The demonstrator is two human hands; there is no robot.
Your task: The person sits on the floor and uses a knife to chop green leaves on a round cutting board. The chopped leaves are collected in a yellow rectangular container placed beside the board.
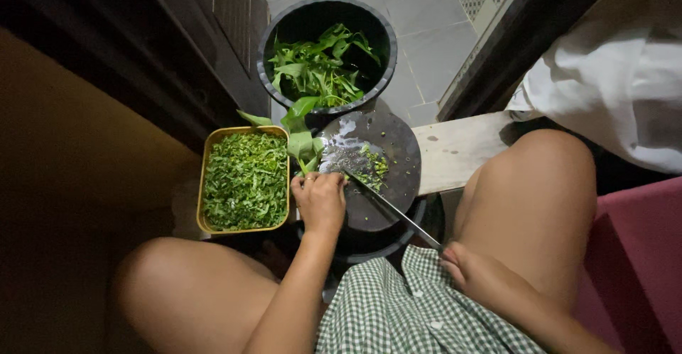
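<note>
My left hand [321,199] presses down on a bunch of green leaves [302,141] at the left edge of a round dark cutting board [391,148]. In my right hand [472,274], near my lap, is a long knife [387,206] whose blade reaches across the board to the leaves beside my left fingers. A few chopped green bits [374,168] lie on the wet board. Left of the board stands a yellow rectangular container [207,183] full of chopped greens [246,180].
A black bucket [387,45] with whole green leaves stands on the tiled floor beyond the board. A pale wooden plank [458,151] runs right of the board. My bare knees flank the board; white cloth [618,77] hangs at upper right.
</note>
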